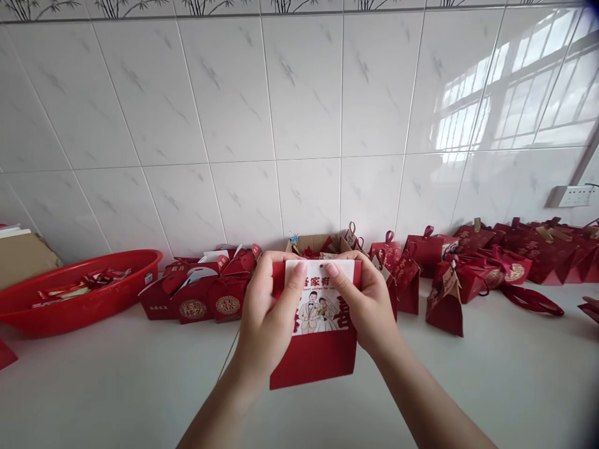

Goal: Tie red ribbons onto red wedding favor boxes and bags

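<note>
Both my hands hold up a red paper gift box (313, 362) in the middle of the view, above the white table. A white card (322, 312) printed with a cartoon bride and groom and Chinese characters lies against its front. My left hand (276, 299) is closed on the left upper edge, its thumb pressed on the card. On the other side my right hand (367, 296) grips the right upper edge, thumb also on the card near a small hole. The fingers behind are hidden.
Left stands a red plastic basin (84, 315) with small wrapped packets (88, 284). Several red boxes (201, 296) sit beside it. Behind my hands is a cardboard box (313, 242). More red gift boxes with ribbons (447, 299) line the tiled wall (309, 93) at right.
</note>
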Demonstrator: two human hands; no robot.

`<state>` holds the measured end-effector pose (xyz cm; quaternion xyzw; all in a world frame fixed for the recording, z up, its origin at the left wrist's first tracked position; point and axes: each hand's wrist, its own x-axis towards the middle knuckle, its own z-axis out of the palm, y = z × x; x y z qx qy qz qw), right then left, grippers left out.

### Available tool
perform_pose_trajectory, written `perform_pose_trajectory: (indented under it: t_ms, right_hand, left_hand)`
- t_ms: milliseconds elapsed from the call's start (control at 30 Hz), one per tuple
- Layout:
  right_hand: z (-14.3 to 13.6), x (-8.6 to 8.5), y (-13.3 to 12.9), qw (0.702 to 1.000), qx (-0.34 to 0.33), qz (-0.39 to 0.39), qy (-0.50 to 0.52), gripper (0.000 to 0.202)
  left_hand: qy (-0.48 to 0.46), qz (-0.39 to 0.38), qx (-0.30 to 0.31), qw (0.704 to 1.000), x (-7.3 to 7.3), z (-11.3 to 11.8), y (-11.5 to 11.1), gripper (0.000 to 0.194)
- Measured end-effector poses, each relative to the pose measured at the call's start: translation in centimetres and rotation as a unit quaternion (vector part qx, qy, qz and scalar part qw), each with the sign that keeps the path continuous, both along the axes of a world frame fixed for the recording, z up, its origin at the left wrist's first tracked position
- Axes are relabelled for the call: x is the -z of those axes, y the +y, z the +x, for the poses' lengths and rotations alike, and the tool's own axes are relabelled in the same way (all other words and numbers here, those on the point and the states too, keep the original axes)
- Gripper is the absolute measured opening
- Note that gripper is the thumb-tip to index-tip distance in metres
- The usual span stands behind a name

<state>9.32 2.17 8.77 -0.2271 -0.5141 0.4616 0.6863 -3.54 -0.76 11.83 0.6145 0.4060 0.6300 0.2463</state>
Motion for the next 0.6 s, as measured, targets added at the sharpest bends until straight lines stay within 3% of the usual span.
perform_pose_trajectory:
  t_ms: [200,600]
  right_hand:
    - [-0.15,0.0,-0.4,1.0,0.01,-0.021,-0.002,0.029]
    - [-0.19,-0.32,-0.89,1.0,0.015,-0.024,-0.002,0.029]
  left_hand:
    - [0.071,-0.004,-0.012,0.997,-0.12,-0.6,0.46,0.025]
    - [0.011,-0.016,0.016,1.0,-0.23,-0.13,0.1,0.024]
